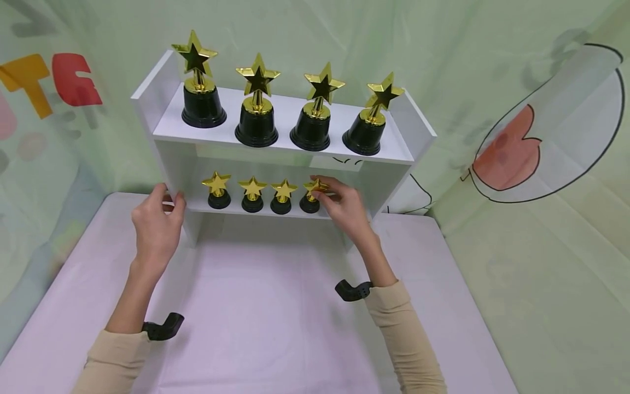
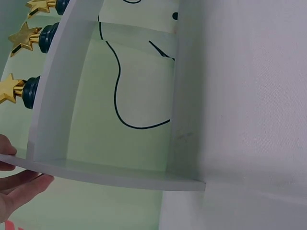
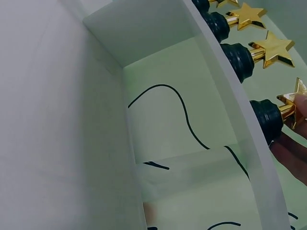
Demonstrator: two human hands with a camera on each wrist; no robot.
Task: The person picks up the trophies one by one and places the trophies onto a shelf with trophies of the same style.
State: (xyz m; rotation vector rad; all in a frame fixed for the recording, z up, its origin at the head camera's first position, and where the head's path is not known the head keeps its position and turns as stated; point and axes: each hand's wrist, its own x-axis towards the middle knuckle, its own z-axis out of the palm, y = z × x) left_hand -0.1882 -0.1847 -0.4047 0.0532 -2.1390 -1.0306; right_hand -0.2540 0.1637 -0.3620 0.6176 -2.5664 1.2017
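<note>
A white two-tier shelf (image 1: 295, 216) stands against the curtain at the back. On its lower board sits a row of small gold star trophies (image 1: 252, 189) with black bases. My right hand (image 1: 344, 205) pinches the star of the rightmost small trophy (image 1: 310, 206), whose base stands on the board; in the right wrist view, fingers also reach behind this trophy (image 3: 266, 120). At the shelf's left side, my left hand (image 1: 158, 219) grips the edge of the side panel (image 2: 120, 180), with fingers on both faces of it in the left wrist view.
Larger star trophies (image 1: 256, 123) stand in a row along the shelf's top board (image 1: 228, 101). A white cloth covers the table (image 1: 256, 317) in front. Printed curtains (image 1: 521, 246) hang close behind and at both sides.
</note>
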